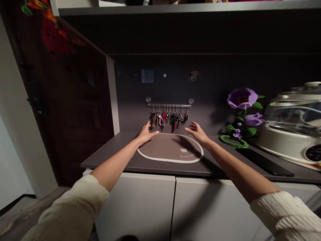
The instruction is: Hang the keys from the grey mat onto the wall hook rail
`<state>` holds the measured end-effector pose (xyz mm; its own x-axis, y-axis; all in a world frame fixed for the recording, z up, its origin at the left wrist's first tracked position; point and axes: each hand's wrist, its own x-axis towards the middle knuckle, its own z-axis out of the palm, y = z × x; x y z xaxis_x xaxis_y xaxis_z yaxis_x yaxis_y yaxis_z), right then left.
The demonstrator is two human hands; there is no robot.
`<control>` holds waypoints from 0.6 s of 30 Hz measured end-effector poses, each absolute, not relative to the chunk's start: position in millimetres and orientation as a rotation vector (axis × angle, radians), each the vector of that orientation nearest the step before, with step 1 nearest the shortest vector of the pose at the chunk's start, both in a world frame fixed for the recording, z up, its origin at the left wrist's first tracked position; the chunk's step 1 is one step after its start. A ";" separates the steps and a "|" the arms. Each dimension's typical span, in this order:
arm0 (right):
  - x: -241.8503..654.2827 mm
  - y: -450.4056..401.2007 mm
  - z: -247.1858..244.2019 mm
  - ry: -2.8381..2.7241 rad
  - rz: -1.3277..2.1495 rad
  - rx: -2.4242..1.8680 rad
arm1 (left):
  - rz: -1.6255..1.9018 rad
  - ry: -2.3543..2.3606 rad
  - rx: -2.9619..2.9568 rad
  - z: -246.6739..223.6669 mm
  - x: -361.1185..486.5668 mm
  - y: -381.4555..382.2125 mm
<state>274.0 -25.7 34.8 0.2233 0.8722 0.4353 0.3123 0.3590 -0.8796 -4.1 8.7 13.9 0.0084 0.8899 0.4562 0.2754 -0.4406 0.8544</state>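
Both my arms reach forward over a brown oval mat (163, 147) with a white rim, which lies on the dark countertop. My left hand (146, 134) is above the mat's left end, thumb and fingers apart, holding nothing. Over the mat's right end, my right hand (198, 133) is likewise spread and holds nothing. On the wall between and behind the hands, several keys (175, 118) hang in a row from a clear hook rail (169, 105). The fingers of both hands come near the ends of the key row; I cannot tell whether they touch it.
To the right stand purple artificial flowers (242, 98) with a green ring base, a black phone-like slab (264, 162) and a cream appliance (288, 137) with a clear upper part. A shelf (185, 10) overhangs the counter (105, 150). A dark door (80, 110) is at left.
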 end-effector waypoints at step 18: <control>257.4 84.9 54.2 -1.077 0.829 -0.935 | 1.492 0.707 1.250 47.4 62.4 117.8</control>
